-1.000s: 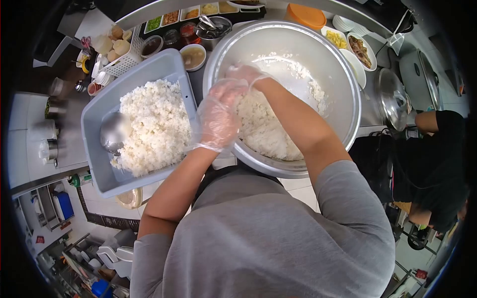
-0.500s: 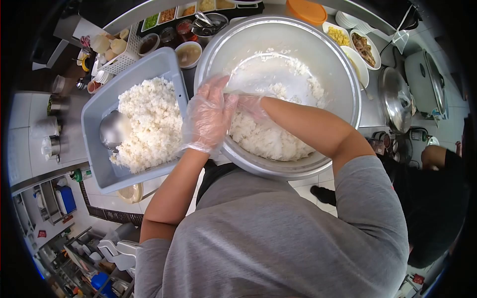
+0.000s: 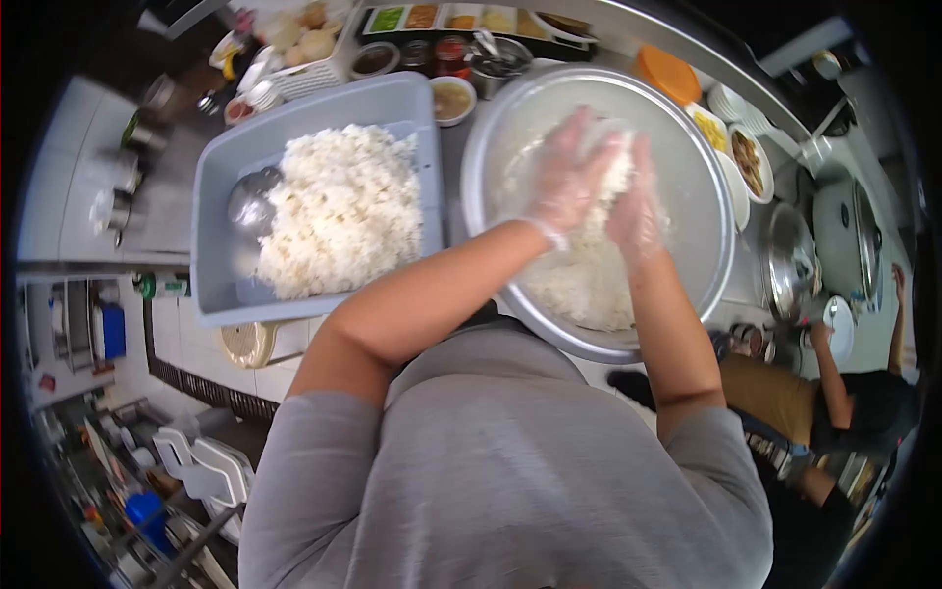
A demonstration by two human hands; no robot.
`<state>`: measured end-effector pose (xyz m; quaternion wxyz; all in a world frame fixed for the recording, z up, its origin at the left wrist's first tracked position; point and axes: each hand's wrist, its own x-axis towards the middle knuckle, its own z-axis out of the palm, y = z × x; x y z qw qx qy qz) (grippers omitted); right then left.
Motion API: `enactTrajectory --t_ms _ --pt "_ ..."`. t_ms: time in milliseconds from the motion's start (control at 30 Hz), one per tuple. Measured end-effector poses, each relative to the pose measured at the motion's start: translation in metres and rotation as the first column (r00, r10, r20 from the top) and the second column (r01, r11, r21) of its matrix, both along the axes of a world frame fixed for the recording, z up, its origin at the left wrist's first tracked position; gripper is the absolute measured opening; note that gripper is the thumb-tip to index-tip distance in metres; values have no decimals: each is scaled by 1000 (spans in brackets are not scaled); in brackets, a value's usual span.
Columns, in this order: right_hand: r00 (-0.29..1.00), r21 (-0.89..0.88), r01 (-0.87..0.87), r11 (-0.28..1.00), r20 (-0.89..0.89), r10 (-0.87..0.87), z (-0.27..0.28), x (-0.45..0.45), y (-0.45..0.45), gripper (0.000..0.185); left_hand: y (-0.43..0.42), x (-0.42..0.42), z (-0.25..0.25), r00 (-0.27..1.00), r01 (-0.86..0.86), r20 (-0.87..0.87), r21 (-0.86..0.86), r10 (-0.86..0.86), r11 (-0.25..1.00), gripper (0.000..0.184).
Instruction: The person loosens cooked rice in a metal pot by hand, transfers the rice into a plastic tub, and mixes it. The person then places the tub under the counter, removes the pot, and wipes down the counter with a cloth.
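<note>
Both hands wear clear plastic gloves and are inside a large metal basin [image 3: 478, 211]. Smeared by motion, my left hand [image 3: 569, 177] has its fingers stretched toward the far side. My right hand [image 3: 636, 201] is edge-on, facing it, with straight fingers. White rice [image 3: 616, 177] shows between the two palms; whether it is lifted or lies behind them I cannot tell. More rice [image 3: 579, 290] is heaped at the basin's near side. To the left, a grey-blue plastic tub [image 3: 218, 294] contains a rice mound [image 3: 343, 216] and a round metal scoop [image 3: 255, 201].
Behind the tub and basin are a soup bowl [image 3: 453, 101], a metal pot of utensils [image 3: 498, 64] and a topping tray [image 3: 446, 18]. An orange lid [image 3: 667, 74] and food dishes [image 3: 746, 162] flank the basin's far right. A co-worker [image 3: 863, 407] is at right.
My hands were together at the basin's left rim; now they are apart inside it, farther right. The view has shifted, and a co-worker's arms and a white plate have come into sight.
</note>
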<state>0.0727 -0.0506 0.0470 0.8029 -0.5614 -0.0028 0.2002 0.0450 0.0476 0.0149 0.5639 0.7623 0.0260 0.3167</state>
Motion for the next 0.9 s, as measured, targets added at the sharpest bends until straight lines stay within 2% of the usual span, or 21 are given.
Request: enactTrajectory --t_ms 67,167,233,300,400,433,467,533,600,667,700,800,833,900 --pt "990 87 134 987 40 -138 19 -8 2 62 -14 -2 44 999 26 -27 -401 -40 916 61" --pt "928 172 363 916 16 -371 49 -36 17 54 -7 -20 72 972 230 145 -402 -187 886 56" --pt "789 -149 491 858 494 -366 17 -41 19 53 9 -31 75 966 198 217 -268 -141 943 51" --pt "687 -270 561 783 680 -258 -1 -46 30 51 36 -44 79 956 167 269 -177 -116 970 47" --pt "742 -279 471 837 638 -205 27 -81 107 42 101 -74 86 954 94 297 -149 -46 984 42" --pt "826 -135 324 936 524 -210 42 -93 137 37 125 -83 85 955 49 296 -164 1 985 39" --pt "897 36 181 983 403 -180 51 -104 168 34 148 -93 82 955 3 294 -177 50 984 36" --pt "914 44 67 997 399 -79 29 -110 221 29 189 -109 60 967 -142 168 -269 192 953 31" --pt "985 -26 -47 999 165 50 1 -116 266 33 228 -117 17 916 -342 128 -250 381 906 30" --pt "966 -257 -146 955 169 193 -28 -112 293 38 270 -124 -37 936 -345 12 -176 352 922 30" --pt "963 -105 -152 983 207 171 -48 -109 307 42 288 -130 -50 940 -342 -45 -141 339 929 30" --pt "877 -316 -104 943 419 237 -97 -98 317 41 317 -157 -37 979 -112 -190 -206 72 972 30" --pt "822 -366 -51 929 513 247 -88 -102 318 43 334 -160 -39 945 -75 -322 -48 56 996 34" --pt "781 -652 3 758 475 406 -64 -101 316 45 353 -163 -39 878 -92 -454 156 154 984 39"
